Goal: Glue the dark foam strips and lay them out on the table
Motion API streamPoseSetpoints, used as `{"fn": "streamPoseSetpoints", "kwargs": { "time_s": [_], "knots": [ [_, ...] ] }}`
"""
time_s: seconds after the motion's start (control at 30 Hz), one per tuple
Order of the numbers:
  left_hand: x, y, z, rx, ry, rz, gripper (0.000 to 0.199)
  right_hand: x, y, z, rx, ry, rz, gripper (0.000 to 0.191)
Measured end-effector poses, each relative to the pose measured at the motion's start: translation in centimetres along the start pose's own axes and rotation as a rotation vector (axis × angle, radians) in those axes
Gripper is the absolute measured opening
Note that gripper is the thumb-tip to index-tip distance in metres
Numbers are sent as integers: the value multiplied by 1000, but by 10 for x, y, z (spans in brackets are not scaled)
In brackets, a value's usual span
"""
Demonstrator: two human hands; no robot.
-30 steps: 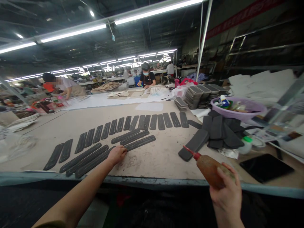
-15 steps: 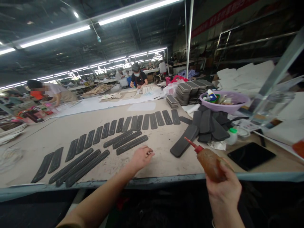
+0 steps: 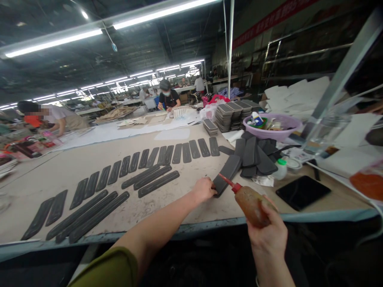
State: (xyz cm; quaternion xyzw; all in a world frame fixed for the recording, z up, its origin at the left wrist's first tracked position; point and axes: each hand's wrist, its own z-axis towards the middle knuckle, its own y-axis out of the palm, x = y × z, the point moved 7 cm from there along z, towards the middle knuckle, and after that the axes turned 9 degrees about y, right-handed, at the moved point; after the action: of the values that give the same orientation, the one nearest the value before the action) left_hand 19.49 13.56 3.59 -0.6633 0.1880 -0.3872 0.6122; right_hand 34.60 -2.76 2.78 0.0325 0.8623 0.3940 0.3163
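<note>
My right hand (image 3: pixel 266 231) is wrapped around a squeeze bottle (image 3: pixel 254 203) of amber-brown liquid, its red nozzle angled up and to the left. The nozzle's tip appears over a broad black padded strip (image 3: pixel 229 171). At the near end of this strip, the curled fingers of my left hand (image 3: pixel 206 189) close on its left edge; my palm hides the fingertips in part. To the left, many narrow black strips (image 3: pixel 104 177) lie in a curved row with a shiny, wet-looking outline. Several longer black strips (image 3: pixel 98 217) lie in front of them.
Loose black pieces (image 3: pixel 251 153) are heaped on the right, near a purple basin (image 3: pixel 272 127), a green-capped jar (image 3: pixel 280 169) and a black tablet (image 3: pixel 302 192). Stacked pieces (image 3: pixel 226 115) stand behind. A metal post (image 3: pixel 341 79) rises on the right. Co-workers (image 3: pixel 168 97) are at tables beyond.
My left hand has moved right, from the bare tabletop to the edge of the broad black strip. The bottle stays in my right hand, and the view has turned slightly right.
</note>
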Motion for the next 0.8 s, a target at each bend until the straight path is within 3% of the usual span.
{"fn": "streamPoseSetpoints", "kwargs": {
  "time_s": [0.17, 0.3, 0.4, 0.5, 0.67, 0.8],
  "knots": [
    [-6, -1, -3, 80, -29, -92, 14, 0, -2, 2, -5, -10, -21, 41],
    [-14, -20, -24, 217, -51, -155, 15, -2, -3, 2, -6, -32, -33, 39],
    [-25, -47, -65, 346, 17, -165, 15, -1, -1, 0, -20, -46, -65, 37],
    [-42, -65, -126, 346, 106, -82, 17, 7, 4, -4, -60, -24, -118, 37],
    [-82, -64, -223, 273, -3, 25, 20, 34, 13, -13, -157, 10, -253, 42],
    [-94, -54, -258, 308, -40, -22, 20, 66, 19, -24, -226, 60, -395, 49]
  ]
}}
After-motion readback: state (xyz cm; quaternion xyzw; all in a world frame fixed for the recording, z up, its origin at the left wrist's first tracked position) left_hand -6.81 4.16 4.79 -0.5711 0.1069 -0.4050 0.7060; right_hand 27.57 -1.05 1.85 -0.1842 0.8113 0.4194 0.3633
